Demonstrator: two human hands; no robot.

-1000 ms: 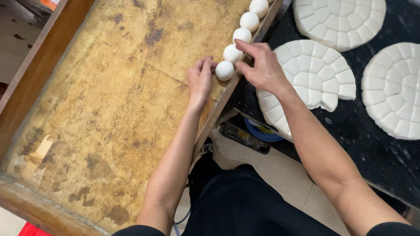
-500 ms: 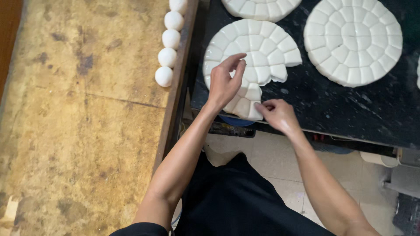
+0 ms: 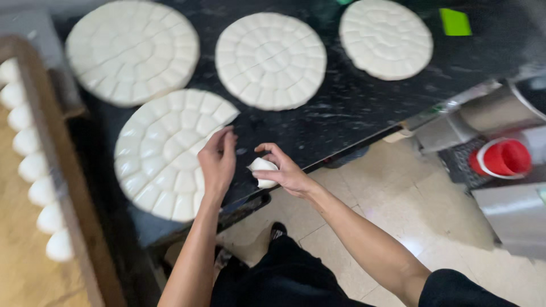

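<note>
Head view, nearest first: the right hand holds a white dough piece at the near edge of the black tabletop, fingers clamped around it, thumb over the top, likely so the lump can be carried clear of the edge. Just left of it, the left hand rests on the right rim of the nearest dough disc, fingers loosely together and curled, holding nothing that I can see; that rim looks ragged, as if segments had been pulled off there. Four scored discs lie on the tabletop: this one by the near edge, and three in a row toward the far edge, well apart so they do not stick. Along the wooden board's right edge, seven dough balls sit in a line, touching. A green scraper lies at the far right corner.
</note>
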